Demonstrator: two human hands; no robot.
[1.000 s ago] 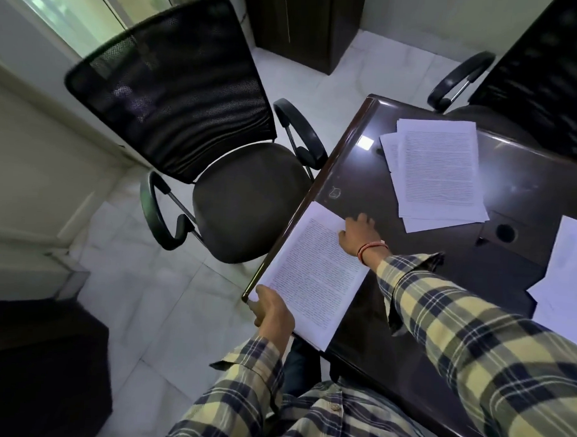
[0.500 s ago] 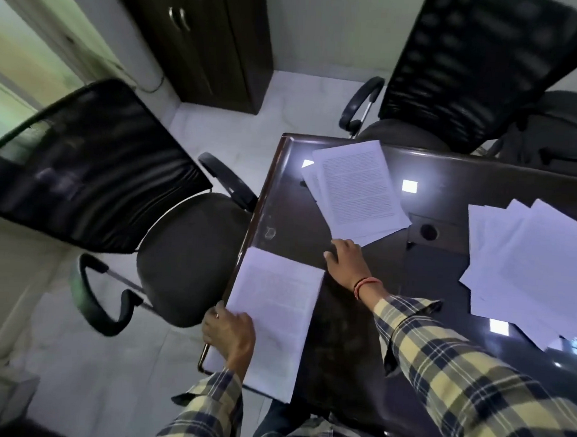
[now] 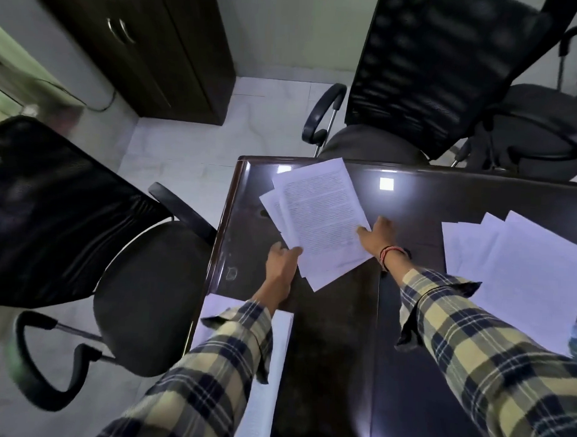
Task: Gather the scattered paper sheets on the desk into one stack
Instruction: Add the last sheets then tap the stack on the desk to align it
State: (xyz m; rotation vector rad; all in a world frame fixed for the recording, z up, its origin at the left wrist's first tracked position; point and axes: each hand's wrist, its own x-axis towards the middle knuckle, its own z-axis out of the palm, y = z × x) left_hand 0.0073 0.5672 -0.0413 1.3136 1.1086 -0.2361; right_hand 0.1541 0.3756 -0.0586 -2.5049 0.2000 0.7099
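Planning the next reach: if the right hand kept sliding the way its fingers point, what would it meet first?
The right hand points up-left, fingertips already at the printed pile, so it would push into those sheets first, though actual contact is unclear.

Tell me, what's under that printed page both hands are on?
Under the printed top page, more white sheets poke out at its left and near edges, lying on the dark desk. How many there are, or what is printed on them, is covered.

White paper sheets [image 3: 320,219] with grey print lie on a glossy dark brown desk [image 3: 412,196]; the sleeves [image 3: 492,343] are yellow-and-navy plaid, a red band [image 3: 386,253] circles the right wrist, the chairs [image 3: 84,227] are black mesh, the floor [image 3: 171,155] pale
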